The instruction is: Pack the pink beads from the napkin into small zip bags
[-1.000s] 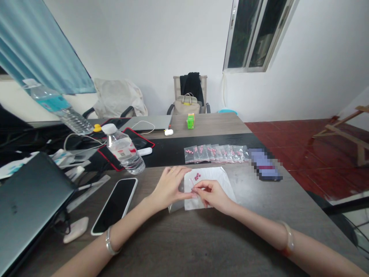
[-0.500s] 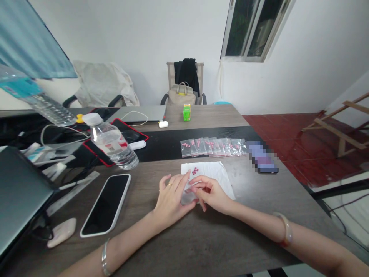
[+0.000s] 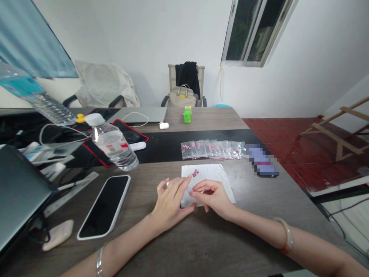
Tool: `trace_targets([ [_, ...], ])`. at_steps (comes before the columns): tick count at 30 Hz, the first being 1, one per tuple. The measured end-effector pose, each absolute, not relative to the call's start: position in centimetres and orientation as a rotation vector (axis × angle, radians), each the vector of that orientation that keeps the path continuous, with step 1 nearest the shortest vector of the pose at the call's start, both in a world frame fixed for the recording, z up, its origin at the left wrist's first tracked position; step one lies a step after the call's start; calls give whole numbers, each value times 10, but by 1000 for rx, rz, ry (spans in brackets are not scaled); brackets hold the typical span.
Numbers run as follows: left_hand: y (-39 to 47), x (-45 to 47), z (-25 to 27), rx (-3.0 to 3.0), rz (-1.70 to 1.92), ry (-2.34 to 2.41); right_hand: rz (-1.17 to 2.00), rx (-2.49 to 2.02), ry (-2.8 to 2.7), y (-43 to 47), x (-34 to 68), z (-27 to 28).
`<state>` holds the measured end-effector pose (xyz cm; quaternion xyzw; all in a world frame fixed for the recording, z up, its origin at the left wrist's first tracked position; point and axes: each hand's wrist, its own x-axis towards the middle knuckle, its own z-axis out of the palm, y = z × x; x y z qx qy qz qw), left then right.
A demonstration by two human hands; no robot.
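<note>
A white paper sheet (image 3: 225, 184) lies on the table, with a small cluster of pink-red pills (image 3: 195, 173) near its far edge. My left hand (image 3: 171, 196) rests at the paper's left edge, fingers spread and holding nothing, the index fingertip just short of the pills. Over the middle of the sheet, my right hand (image 3: 215, 196) has its thumb and fingers pinched together; anything between them is too small to make out. Beyond the paper, several clear zip bags (image 3: 213, 149) with pink-red pills overlap in a row.
A phone (image 3: 263, 159) with a lit, blurred screen lies right of the bags. To the left are a white-edged phone (image 3: 105, 207), a water bottle (image 3: 113, 142), a mouse (image 3: 58, 234) and a laptop (image 3: 23, 192). Farther back stands a green box (image 3: 187, 114).
My right hand's fingers have drawn closer together into a pinch. The left hand stays nearly in place. The whole view has shifted slightly.
</note>
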<state>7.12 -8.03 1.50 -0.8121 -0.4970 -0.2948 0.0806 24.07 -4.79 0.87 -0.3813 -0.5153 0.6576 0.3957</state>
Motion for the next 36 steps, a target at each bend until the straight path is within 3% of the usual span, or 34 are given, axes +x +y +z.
trace_targets([
  [25,-79,71,2,-2648,-774,-1568,1375,-771,-1797,-49,246,0],
  [36,-75,68,14,-2656,-964,-1663,1142,-782,-1789,-35,248,2],
])
